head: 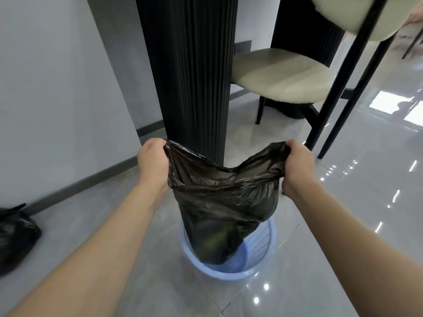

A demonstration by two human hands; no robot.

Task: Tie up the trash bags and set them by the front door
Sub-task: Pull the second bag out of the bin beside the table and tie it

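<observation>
Black trash bag (225,202): long axis vertical, mouth up, bottom in blue bin (263,252) on floor. L hand (153,161) + R hand (297,164) each grip top corner, pulled apart. 2nd tied bag (16,234) by wall, left.

Home dining area: cream upholstered chair (281,76), black fluted table pedestal (190,72), glossy tiled floor (354,202).

Left hand (152,160) and right hand (297,162) grip trash bag (224,202) over blue bin (263,266).
</observation>
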